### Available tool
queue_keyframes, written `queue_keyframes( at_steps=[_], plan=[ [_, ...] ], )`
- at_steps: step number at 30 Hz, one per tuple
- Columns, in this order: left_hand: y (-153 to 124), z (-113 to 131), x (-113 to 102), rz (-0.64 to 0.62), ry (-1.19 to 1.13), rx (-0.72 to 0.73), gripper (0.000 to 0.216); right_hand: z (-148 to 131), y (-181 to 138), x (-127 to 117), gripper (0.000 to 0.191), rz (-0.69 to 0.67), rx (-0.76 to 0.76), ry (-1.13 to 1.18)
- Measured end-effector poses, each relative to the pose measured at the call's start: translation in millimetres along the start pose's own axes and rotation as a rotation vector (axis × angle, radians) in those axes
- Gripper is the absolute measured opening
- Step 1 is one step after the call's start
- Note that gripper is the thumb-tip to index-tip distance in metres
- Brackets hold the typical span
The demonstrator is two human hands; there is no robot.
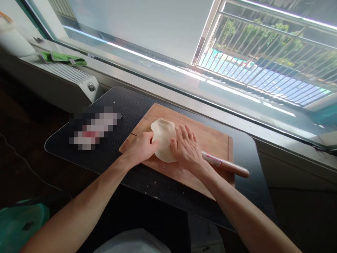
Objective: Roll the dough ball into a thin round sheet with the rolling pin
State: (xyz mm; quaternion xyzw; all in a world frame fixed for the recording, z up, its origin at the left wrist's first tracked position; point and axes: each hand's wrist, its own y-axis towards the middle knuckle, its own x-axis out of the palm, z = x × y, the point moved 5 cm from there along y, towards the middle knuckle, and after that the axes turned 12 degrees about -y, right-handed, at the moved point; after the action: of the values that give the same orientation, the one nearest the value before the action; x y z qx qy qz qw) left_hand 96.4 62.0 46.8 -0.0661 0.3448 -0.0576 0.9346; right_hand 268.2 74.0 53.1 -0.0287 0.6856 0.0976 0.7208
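— What's the setting?
— A black mat (110,154) below a bright window (263,52), with a wooden board (210,140) on it.
— And left to right?
— The left hand (139,147) pinches the 9 o'clock rim of the dough (163,135), a pale flat round at the board's left end. The right hand (186,149) lies flat, fingers spread, on its 3 o'clock edge, over the rolling pin (226,164), whose free end points to 4 o'clock.
— Any room?
— Bare board from 12 to 3 o'clock. The near edge is close at 6.

Black ribbed round-cornered tabletop (110,158) bearing a rectangular pale-brown wooden board (213,140) under the left hand (139,149) and right hand (186,149); blurred oblong object (92,130) left of them.
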Motion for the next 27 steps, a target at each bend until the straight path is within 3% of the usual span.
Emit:
queue_keyframes(
  at_steps=[3, 5, 8, 10, 15, 19, 21, 27],
  plan=[
    [-9, 0, 0, 0.137, -0.049, 0.076, 0.027, 9, 3, 6, 0.058, 0.024, 0.039, 0.020],
    [-14, 2, 5, 0.125, -0.176, 0.126, 0.029, 12, 3, 9, 0.058, 0.025, 0.051, 0.043],
    [-16, 0, 14, 0.138, -0.358, -0.076, 0.032, 5, -5, 8, 0.056, 0.053, -0.038, 0.054],
    [-15, 2, 18, 0.221, -0.421, -0.218, 0.029, 4, -5, 4, 0.055, 0.057, -0.075, 0.051],
    [-9, 10, 23, 0.422, -0.484, -0.534, 0.026, 17, 8, 6, 0.059, -0.012, 0.100, 0.053],
    [-9, 14, 33, 0.285, -0.675, -0.665, 0.027, 7, 1, 12, 0.058, -0.048, -0.055, 0.088],
    [-13, 14, 34, 0.242, -0.676, -0.712, 0.022, 10, 2, 15, 0.059, -0.061, -0.055, 0.090],
    [-17, 15, 24, 0.302, -0.504, -0.765, 0.024, 14, 3, 22, 0.062, -0.046, -0.078, 0.119]
  ],
)
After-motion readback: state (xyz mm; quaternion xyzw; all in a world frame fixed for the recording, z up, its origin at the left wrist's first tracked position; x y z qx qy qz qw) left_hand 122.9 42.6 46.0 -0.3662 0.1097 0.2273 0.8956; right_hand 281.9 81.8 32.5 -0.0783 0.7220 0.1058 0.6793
